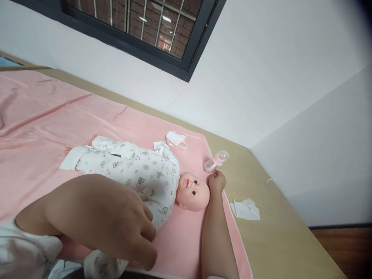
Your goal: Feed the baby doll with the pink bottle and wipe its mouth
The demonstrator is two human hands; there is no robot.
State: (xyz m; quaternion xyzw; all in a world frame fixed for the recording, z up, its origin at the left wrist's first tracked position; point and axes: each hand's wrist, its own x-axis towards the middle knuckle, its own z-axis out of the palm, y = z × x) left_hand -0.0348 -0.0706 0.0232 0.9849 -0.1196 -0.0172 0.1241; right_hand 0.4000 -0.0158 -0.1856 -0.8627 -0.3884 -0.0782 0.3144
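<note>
A baby doll (193,192) in white printed clothes (139,166) lies on its back on the pink sheet (177,248). Past the doll's head my right arm stretches out. The fingers of my right hand (217,181) are curled against the lower side of a clear baby bottle (215,162) with a pale pink collar and a clear cap. Close to the camera my left hand (107,217) is closed, its fingers bent down above the doll's near sleeve (106,265). The palm side is hidden, so whatever it may hold does not show.
A small clear packet with white tissue (176,139) rests on the sheet beyond the doll's shoulder. A folded white tissue (246,209) lies on the tan tabletop (279,232) at right. A white wall (247,69) and a dark-framed window (186,66) stand behind.
</note>
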